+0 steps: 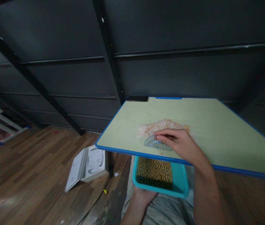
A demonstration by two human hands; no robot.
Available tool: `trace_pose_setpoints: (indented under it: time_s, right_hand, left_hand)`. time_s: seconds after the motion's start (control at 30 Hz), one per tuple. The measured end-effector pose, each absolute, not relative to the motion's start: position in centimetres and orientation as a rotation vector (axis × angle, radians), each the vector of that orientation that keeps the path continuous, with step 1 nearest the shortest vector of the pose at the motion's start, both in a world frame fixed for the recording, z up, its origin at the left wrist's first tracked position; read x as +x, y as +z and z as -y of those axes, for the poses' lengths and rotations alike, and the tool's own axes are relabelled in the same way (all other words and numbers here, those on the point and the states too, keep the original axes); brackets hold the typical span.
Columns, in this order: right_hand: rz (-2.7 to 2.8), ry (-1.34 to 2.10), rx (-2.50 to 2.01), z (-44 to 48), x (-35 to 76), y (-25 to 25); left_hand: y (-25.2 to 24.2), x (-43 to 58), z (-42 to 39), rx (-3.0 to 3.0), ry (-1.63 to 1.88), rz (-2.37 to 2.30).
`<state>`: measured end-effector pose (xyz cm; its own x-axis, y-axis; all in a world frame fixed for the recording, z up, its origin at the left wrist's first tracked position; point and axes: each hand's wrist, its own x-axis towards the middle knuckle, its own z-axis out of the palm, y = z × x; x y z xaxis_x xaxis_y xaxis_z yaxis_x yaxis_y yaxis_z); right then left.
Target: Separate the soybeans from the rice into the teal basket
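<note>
A: Dark wall panels [165, 28] stand behind a pale table [216, 131] with a blue rim. What is on it?
B: A loose, spread heap of white and orange-yellow grains [165, 124], lying around the middle.
A: And the hands?
B: The right hand [181, 142] pinches a clear protractor [152, 142] between thumb and fingers, at the heap's near side, the curved edge towards the grains. The left hand [144, 194] is under a turquoise tub [180, 179], below the table's near edge. Its fingers are hidden, so I cannot tell how they grip.
A: Anything in the tub?
B: Round tan beans [154, 170], with bare floor on the right.
A: What would help here?
B: I'd judge a low, flat protractor, short gentle strokes, and a level tub.
</note>
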<state>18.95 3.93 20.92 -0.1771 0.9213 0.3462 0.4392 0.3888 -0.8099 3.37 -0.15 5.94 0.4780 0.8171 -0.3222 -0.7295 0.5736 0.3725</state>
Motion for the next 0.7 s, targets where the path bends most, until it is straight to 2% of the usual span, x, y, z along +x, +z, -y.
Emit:
trace_pose_setpoints:
  time_s: [0.17, 0.43, 0.7]
  right_hand:
    - [1.808, 0.803, -1.153, -3.5, 19.1, 21.0]
    - [1.644, 0.329, -1.285, -3.0, 20.9, 21.7]
    - [1.41, 0.089, -1.381, -2.6, 24.3, 20.8]
  left_hand:
    - [6.7, 3.5, 0.1, 0.247, 0.971, -0.515]
    - [4.8, 2.6, 0.5, 0.173, 0.938, -0.383]
    - [4.2, 2.4, 0.4, 0.135, 0.956, -0.411]
